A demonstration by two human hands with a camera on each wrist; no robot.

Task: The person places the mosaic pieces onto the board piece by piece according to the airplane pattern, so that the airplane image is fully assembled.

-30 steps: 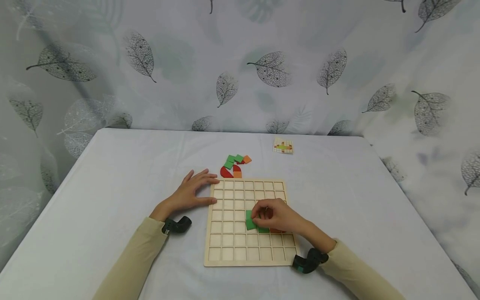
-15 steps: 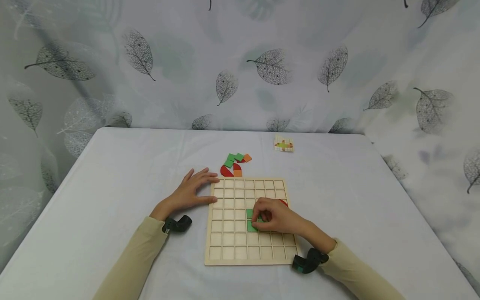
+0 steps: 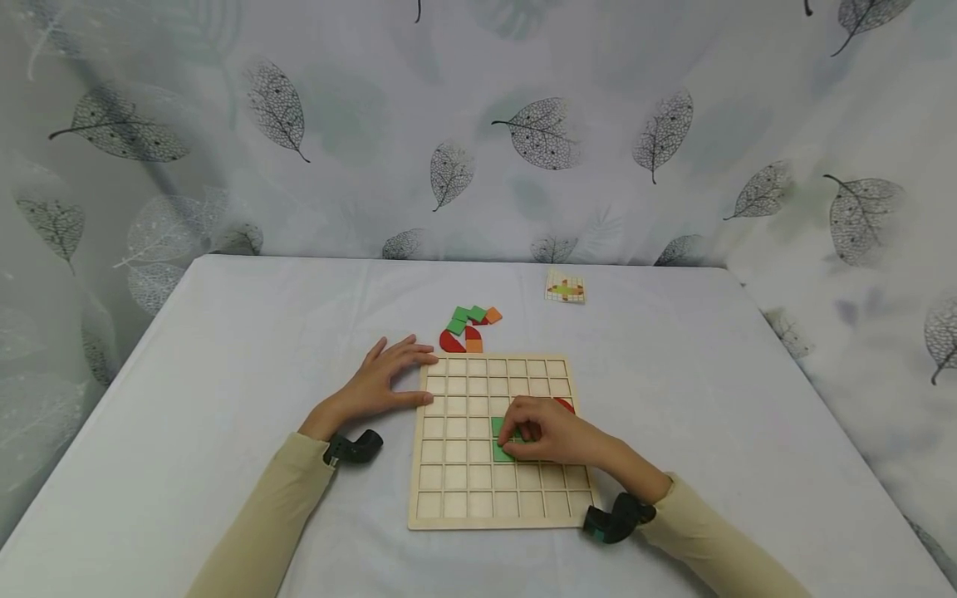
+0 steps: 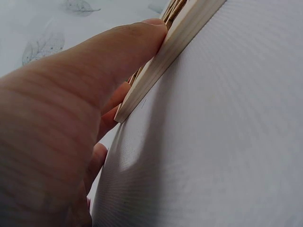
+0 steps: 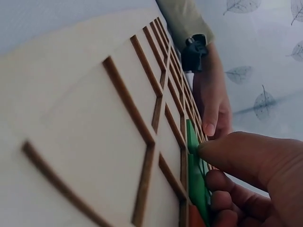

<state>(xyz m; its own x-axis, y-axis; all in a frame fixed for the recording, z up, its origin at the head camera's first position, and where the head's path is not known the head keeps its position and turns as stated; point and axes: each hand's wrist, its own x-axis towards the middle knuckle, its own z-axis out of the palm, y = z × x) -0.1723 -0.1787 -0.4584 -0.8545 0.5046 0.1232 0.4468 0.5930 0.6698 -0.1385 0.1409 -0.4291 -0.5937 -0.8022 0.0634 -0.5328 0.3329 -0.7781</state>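
A square wooden grid board (image 3: 453, 478) lies flat on the table. My left hand (image 3: 377, 388) rests at its left edge, thumb and fingers spread, with the thumb (image 4: 137, 45) touching the rim. Over the board's right-centre cells is my right hand (image 3: 551, 432), its fingers bent, thumb and forefinger pinching at a green square tile (image 3: 502, 453) in a cell. Another green tile (image 3: 497, 426) sits just behind it. A red piece (image 3: 566, 404) shows past the knuckles, and an orange piece (image 5: 194, 216) appears in the right wrist view. The right hand hides other cells.
Behind the board lie loose pieces: several green squares (image 3: 457, 325), orange squares (image 3: 493, 316) and red curved pieces (image 3: 450, 341). Farther back is a small pattern card (image 3: 565, 288). A white cloth covers the table (image 3: 262, 332); a leaf-print curtain (image 3: 359, 158) hangs behind.
The green tile under my right fingertips was tilted across cells and now lies level within one cell. The right hand has barely shifted; the left hand stays at the board's edge.
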